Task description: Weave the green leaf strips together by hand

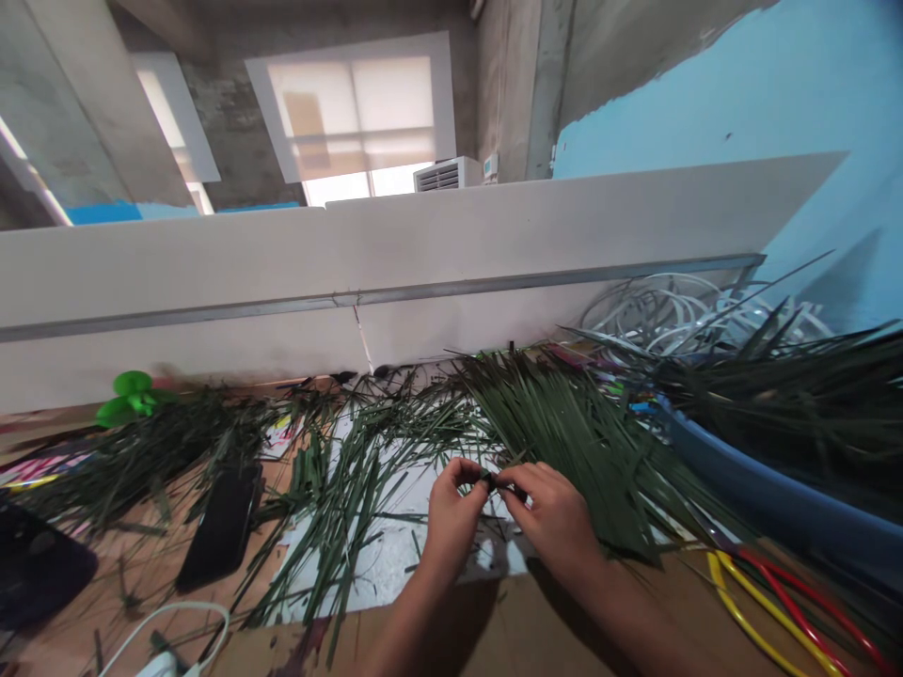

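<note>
Above the white sheet (381, 555), the left hand (450, 515) and the right hand (557, 517) are hovering close together, each grip pinching a small dark-green piece (486, 480) between thumb and fingers, probably because something so small is needing fingertip control from both sides. The fingers are hiding its exact shape. Long leaf blades (564, 442) are lying right of the sheet, running roughly parallel, presumably for easy picking. Loose strips (353, 508) are covering the sheet's left part. Yellow handles (731, 609) are resting right of the sheet, seemingly for quick reach.
</note>
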